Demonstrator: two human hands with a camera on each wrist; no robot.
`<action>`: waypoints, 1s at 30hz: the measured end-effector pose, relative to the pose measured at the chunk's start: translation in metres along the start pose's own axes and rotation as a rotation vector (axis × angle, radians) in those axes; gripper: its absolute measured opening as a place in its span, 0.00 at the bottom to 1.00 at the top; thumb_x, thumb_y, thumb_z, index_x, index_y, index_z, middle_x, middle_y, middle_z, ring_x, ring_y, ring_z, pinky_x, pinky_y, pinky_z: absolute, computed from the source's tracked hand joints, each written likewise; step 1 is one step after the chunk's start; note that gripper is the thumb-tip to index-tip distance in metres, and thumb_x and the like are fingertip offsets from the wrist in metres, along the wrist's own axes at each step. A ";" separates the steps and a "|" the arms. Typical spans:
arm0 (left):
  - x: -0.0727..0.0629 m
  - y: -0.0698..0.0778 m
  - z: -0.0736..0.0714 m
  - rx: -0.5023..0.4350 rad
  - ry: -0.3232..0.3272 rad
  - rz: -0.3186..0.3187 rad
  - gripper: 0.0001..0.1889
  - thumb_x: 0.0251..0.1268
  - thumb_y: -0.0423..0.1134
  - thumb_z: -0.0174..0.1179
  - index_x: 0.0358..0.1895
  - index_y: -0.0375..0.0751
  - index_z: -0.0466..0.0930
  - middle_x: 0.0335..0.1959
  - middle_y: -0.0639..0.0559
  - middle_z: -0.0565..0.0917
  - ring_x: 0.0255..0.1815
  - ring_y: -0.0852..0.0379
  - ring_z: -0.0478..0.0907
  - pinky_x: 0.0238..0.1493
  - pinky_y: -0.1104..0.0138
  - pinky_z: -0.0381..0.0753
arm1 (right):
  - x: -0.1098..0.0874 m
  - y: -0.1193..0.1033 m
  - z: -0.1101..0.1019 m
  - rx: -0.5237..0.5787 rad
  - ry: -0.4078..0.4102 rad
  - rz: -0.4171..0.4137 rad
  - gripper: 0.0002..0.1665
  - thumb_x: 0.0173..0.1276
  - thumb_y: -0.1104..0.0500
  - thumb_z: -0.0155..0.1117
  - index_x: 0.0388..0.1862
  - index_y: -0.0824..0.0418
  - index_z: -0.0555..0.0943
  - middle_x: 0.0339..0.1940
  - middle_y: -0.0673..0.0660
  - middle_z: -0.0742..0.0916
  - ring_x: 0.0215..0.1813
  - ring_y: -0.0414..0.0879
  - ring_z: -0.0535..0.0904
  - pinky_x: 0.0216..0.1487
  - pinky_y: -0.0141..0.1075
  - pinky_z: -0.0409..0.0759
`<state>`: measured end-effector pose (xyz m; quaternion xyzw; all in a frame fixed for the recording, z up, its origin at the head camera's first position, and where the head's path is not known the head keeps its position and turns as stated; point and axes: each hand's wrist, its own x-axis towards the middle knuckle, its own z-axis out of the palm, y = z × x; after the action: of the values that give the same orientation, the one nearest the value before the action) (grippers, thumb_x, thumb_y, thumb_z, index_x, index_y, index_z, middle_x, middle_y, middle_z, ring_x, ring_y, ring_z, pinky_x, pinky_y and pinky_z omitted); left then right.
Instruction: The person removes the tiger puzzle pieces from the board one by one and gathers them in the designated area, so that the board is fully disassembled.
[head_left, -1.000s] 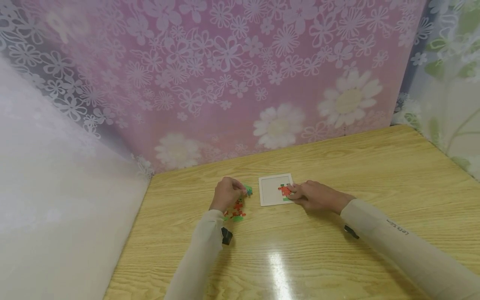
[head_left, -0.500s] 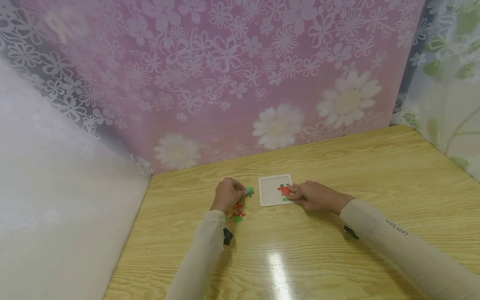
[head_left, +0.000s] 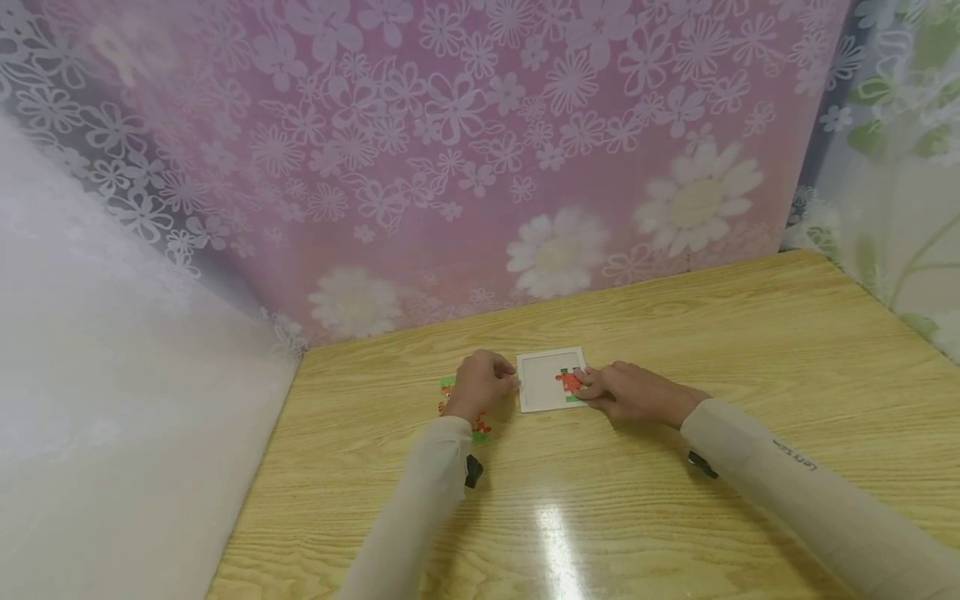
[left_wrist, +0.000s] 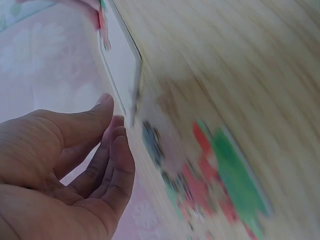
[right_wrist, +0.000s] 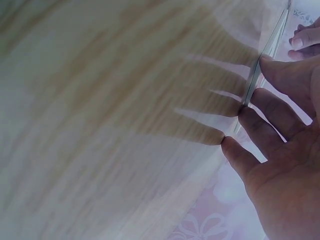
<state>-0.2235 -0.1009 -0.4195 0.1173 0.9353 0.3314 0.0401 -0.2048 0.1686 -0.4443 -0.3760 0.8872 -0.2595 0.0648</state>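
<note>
A white square puzzle tray (head_left: 538,385) lies on the table with red and green jigsaw pieces (head_left: 570,381) along its right side. My right hand (head_left: 626,387) rests fingertips on those pieces and the tray's right edge; in the right wrist view the fingers (right_wrist: 262,127) look spread and fairly straight. My left hand (head_left: 483,383) is at the tray's left edge, its thumb and fingertips close together, as the left wrist view of the hand (left_wrist: 95,150) shows. No piece can be made out between them. Loose jigsaw pieces (head_left: 480,429) in red and green lie partly hidden under that hand.
The wood-grain table (head_left: 637,500) carries a bright reflection near its front. Behind it hangs a pink flowered curtain (head_left: 465,167), with a pale sheet (head_left: 135,400) on the left and a leafy one on the right. A black wrist strap part (head_left: 474,472) hangs under the left sleeve.
My left hand has moved right from the loose pieces to the tray's left edge. The blue-green piece that lay by its fingertips is out of sight. My right hand and the tray stay put.
</note>
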 end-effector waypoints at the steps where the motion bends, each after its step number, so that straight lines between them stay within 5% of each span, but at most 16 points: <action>1: 0.002 0.003 0.003 0.001 -0.006 0.003 0.06 0.65 0.33 0.70 0.42 0.35 0.89 0.36 0.48 0.88 0.39 0.53 0.84 0.42 0.61 0.84 | 0.000 0.000 0.000 -0.001 -0.001 0.002 0.16 0.74 0.66 0.63 0.59 0.69 0.82 0.66 0.72 0.75 0.69 0.65 0.71 0.64 0.57 0.73; 11: 0.018 0.028 0.035 0.002 -0.087 0.000 0.08 0.66 0.36 0.70 0.43 0.37 0.90 0.36 0.50 0.89 0.35 0.60 0.82 0.39 0.67 0.82 | 0.001 0.002 -0.002 0.023 -0.011 -0.018 0.17 0.74 0.67 0.63 0.60 0.68 0.82 0.66 0.72 0.75 0.69 0.65 0.72 0.62 0.55 0.75; 16: 0.024 0.033 0.045 -0.033 -0.075 -0.004 0.05 0.64 0.37 0.72 0.38 0.39 0.91 0.29 0.54 0.87 0.29 0.63 0.80 0.34 0.69 0.80 | 0.000 0.002 -0.002 0.040 -0.015 -0.035 0.18 0.73 0.69 0.63 0.60 0.69 0.82 0.67 0.72 0.75 0.69 0.65 0.71 0.63 0.54 0.75; 30: 0.029 0.035 0.049 -0.065 -0.039 -0.081 0.04 0.61 0.37 0.74 0.33 0.42 0.90 0.25 0.57 0.85 0.27 0.63 0.80 0.34 0.68 0.81 | -0.003 0.005 -0.004 -0.080 0.044 -0.104 0.14 0.73 0.68 0.64 0.55 0.71 0.85 0.64 0.76 0.78 0.58 0.66 0.82 0.54 0.53 0.82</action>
<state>-0.2379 -0.0379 -0.4356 0.0842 0.9270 0.3575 0.0755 -0.2073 0.1757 -0.4435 -0.4182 0.8772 -0.2352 0.0167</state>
